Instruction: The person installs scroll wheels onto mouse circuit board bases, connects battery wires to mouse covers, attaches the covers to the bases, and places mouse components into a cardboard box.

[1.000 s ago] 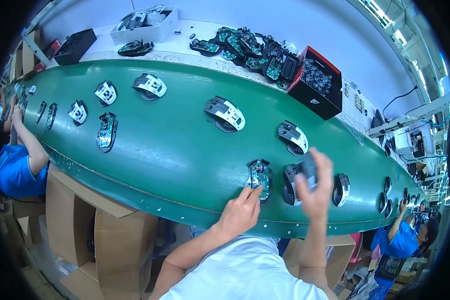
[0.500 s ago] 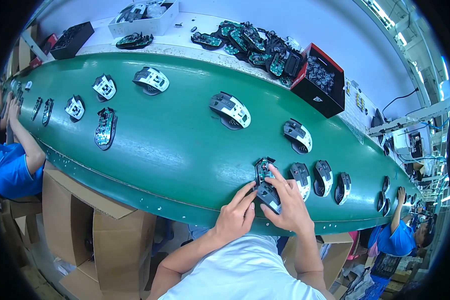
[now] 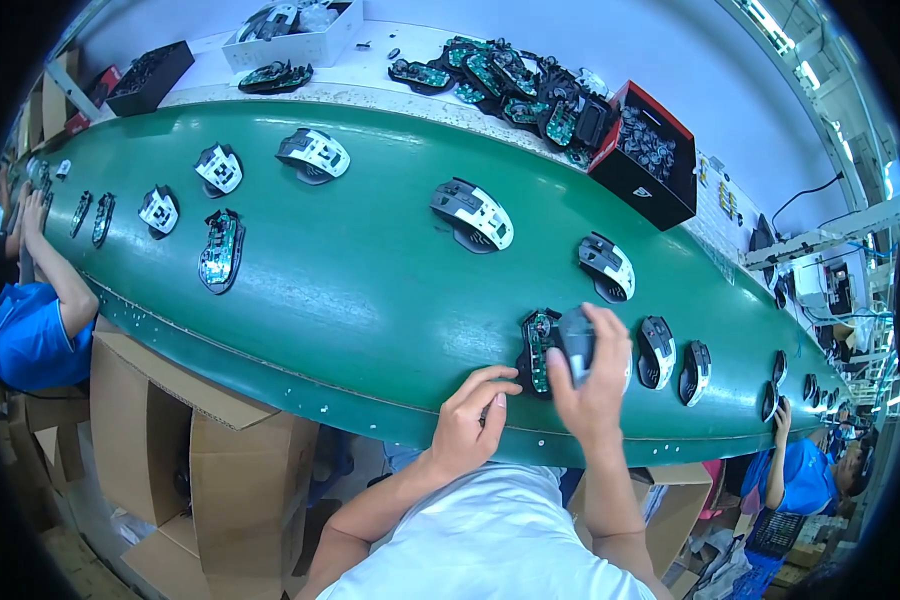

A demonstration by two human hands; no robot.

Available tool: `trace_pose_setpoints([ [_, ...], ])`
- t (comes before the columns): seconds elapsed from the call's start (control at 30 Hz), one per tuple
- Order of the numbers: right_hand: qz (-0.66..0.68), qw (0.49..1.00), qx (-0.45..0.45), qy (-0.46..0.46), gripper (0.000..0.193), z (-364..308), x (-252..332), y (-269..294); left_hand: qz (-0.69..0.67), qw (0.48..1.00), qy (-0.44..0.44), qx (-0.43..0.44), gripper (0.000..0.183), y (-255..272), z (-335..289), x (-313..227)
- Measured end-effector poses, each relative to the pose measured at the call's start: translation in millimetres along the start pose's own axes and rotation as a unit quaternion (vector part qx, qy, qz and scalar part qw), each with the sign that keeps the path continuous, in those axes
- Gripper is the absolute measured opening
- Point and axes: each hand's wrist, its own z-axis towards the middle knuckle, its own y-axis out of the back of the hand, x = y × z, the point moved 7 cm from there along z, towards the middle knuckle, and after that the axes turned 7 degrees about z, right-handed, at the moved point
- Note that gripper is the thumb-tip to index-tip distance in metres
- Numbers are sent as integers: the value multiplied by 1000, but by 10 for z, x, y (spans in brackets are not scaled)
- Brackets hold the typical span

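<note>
An open mouse base point(image 3: 539, 352) with a green circuit board showing lies on the green belt in front of me. My left hand point(image 3: 473, 418) rests at its left edge, fingers loosely bent, fingertips touching or very near the base, and nothing held. My right hand point(image 3: 598, 375) grips a smooth grey mouse cover point(image 3: 575, 340) just right of the base; the fingers hide part of it. Behind that hand, a white bit of another mouse point(image 3: 626, 374) peeks out. Two grey-and-white mice, one nearer point(image 3: 657, 352) and one farther right point(image 3: 696, 373), lie beyond it.
More mice point(image 3: 473, 215) and open bases point(image 3: 221, 252) are spread along the belt point(image 3: 350, 290). On the back ledge lie a pile of circuit-board bases point(image 3: 505, 85) and a black box of small parts point(image 3: 645, 165). Cardboard boxes point(image 3: 240, 480) stand below. Co-workers sit left point(image 3: 35, 335) and right point(image 3: 805, 470).
My right hand has lifted the grey cover off the base and moved it right and up, exposing the whole board. My left hand has eased its hold. The view has shifted slightly.
</note>
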Motion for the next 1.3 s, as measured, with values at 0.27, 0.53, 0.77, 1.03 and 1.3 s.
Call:
trace_pose_setpoints([
  [0.27,-128,991,0,-27,59,-85,-160,-430,-63,997,38,17,17,16,-27,50],
  [0.53,-68,997,11,-48,53,-63,-136,-325,-75,997,10,-7,17,104,-10,86],
  [0.77,-63,997,-21,-39,52,-107,-201,-397,-88,996,-2,-9,14,149,-4,109],
  [1.03,-137,989,-6,-51,50,-162,-175,-512,-99,995,26,12,17,177,-22,133],
  [1.3,-75,992,89,-55,46,-31,-251,-476,-103,994,20,10,17,219,-17,173],
])
